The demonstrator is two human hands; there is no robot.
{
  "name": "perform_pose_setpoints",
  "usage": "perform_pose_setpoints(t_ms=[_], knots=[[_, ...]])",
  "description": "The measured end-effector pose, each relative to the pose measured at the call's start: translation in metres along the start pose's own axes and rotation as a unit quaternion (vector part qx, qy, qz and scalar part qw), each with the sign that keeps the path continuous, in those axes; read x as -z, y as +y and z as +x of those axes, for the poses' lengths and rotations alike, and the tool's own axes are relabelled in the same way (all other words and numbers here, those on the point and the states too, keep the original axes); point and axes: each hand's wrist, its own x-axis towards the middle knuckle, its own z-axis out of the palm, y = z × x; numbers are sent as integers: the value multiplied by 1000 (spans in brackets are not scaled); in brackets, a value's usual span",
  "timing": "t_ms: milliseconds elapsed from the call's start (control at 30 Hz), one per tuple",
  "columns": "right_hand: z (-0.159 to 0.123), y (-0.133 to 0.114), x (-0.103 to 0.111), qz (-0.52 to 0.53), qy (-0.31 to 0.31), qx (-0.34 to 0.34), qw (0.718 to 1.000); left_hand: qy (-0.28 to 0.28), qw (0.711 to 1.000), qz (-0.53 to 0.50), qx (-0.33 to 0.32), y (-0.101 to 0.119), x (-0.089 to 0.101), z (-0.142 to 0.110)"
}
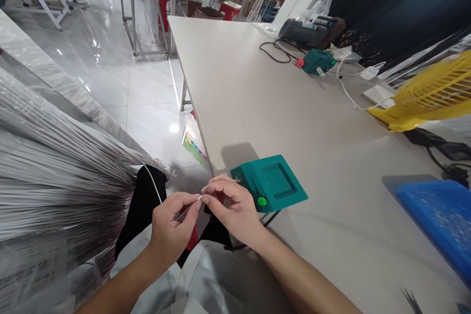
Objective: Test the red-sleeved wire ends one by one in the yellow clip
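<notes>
My left hand (174, 223) pinches a thin grey cable (153, 184) that runs up over my lap towards a bundle of like cables on the left. At its fingertips a small white tip (200, 197) shows. Thumb and forefinger of my right hand (233, 206) close on this same tip from the other side; whether it is the cable's own end or a separate small part I cannot make out. Just beyond my right hand, a green device (279, 181) with a bright green button and a small metal fitting sits at the table's edge, its metal fitting partly behind the fingers.
A thick bundle of grey cables (66, 157) hangs at my left. On the table (235, 83) are a blue tray (434, 211) of small clear pieces, a yellow fan (430, 93), a second green device (316, 61) and a dark grey machine (305, 33). Metal prongs lie bottom right.
</notes>
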Motion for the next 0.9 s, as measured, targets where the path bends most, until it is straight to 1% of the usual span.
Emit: perform_pose_setpoints(t_ms=[67,100,167,233,267,333,400,467,533,633,700,800,900], knots=[[-1,2,0,8,-4,-3,1000,7,1000,-12,6,1,0,2],[-1,3,0,16,-8,-6,1000,4,999,-30,26,2,0,2],[-1,4,0,40,-17,-20,999,-18,990,-93,101,4,0,4],[-1,3,0,69,-29,-41,996,-45,968,-170,181,4,0,5],[-1,3,0,79,-35,-51,995,-55,955,-204,210,3,0,5],[-1,1,-1,86,-45,-63,993,-66,936,-253,237,1,-1,4],[-1,0,-1,71,-47,-60,995,-73,925,-279,248,0,-1,3],[-1,0,1,42,-47,-48,997,-77,922,-281,256,-1,-1,3],[0,-1,4,21,-39,-37,998,-74,927,-259,261,0,1,3],[1,-2,11,14,-33,-15,999,-76,944,-197,253,2,4,4],[2,-5,15,-4,-64,16,998,-91,957,-159,227,3,6,5],[3,-10,20,-47,-136,63,988,-131,967,-119,185,5,10,8],[5,-12,21,-39,-185,62,980,-172,963,-114,175,4,14,10]])
